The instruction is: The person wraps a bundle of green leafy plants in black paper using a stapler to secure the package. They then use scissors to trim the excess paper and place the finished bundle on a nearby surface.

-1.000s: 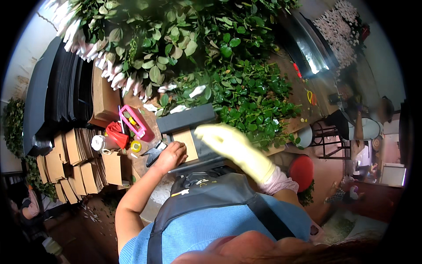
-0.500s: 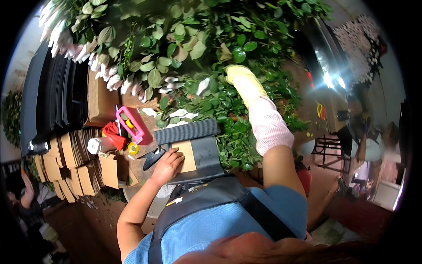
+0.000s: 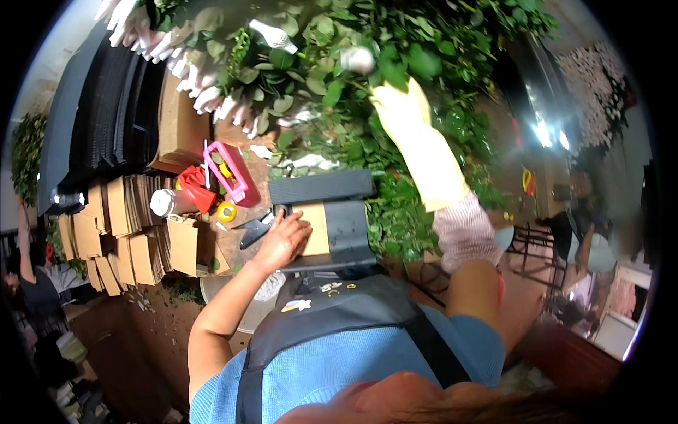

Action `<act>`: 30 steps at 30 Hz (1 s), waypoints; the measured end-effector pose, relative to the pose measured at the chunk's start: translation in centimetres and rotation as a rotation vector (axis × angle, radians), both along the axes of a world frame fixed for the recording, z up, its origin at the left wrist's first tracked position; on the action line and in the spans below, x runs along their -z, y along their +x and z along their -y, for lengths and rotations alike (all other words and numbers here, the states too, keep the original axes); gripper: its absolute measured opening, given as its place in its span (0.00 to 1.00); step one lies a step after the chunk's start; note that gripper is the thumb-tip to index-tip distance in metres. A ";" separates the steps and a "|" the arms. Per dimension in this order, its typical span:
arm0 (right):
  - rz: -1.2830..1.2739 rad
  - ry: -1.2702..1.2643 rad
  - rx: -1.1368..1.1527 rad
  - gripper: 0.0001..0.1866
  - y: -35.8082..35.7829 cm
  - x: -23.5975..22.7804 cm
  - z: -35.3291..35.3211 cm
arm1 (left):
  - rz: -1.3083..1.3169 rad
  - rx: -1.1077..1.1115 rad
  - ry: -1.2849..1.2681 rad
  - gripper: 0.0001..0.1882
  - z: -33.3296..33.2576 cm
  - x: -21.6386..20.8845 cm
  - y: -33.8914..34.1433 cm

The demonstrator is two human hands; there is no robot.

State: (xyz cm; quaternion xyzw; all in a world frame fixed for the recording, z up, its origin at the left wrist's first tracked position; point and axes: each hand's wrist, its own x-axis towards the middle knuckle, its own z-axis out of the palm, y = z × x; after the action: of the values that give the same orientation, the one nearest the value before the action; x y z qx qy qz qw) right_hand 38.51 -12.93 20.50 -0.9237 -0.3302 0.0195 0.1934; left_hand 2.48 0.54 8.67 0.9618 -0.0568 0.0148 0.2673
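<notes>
The heap of leafy stems (image 3: 459,42) is the largest thing, spreading ahead of and around your right hand (image 3: 402,109). The stack of black sheets (image 3: 99,120) stands well to the left of and beyond your left hand (image 3: 284,240), and bundles of folded cardboard (image 3: 134,233) lie nearer, on that same side. Under and to the right of your left hand is the dark tray (image 3: 346,230). Your right hand, in a pale yellow glove, reaches into the leaves; you cannot tell here whether its fingers close on a stem. Your bare left hand is open, fingers resting on the tan card (image 3: 316,233) lying in the tray. The pink basket (image 3: 244,185) sits ahead and left of that hand, the dark tool (image 3: 253,232) just beside it on the left, the yellow tape roll (image 3: 226,211) farther left.
</notes>
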 end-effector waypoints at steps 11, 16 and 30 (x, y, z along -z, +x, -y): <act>0.171 -0.187 -0.536 0.12 -16.2 -3.6 11.1 | -0.082 -0.036 -0.190 0.39 -0.5 0.2 -0.6; -0.575 -1.058 -0.050 0.26 -16.7 7.6 13.8 | -0.087 -0.008 -0.350 0.43 -0.4 -0.1 -0.1; -0.443 -0.499 -0.172 0.13 -5.4 -1.7 5.8 | -0.232 0.048 -0.314 0.19 -1.0 -0.5 -0.7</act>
State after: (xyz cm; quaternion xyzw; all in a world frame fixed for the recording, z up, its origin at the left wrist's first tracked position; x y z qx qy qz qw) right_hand 33.14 -18.72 22.18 -0.8847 -0.3419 0.3158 0.0260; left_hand 1.79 1.49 9.19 0.9019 -0.0456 -0.0938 0.4192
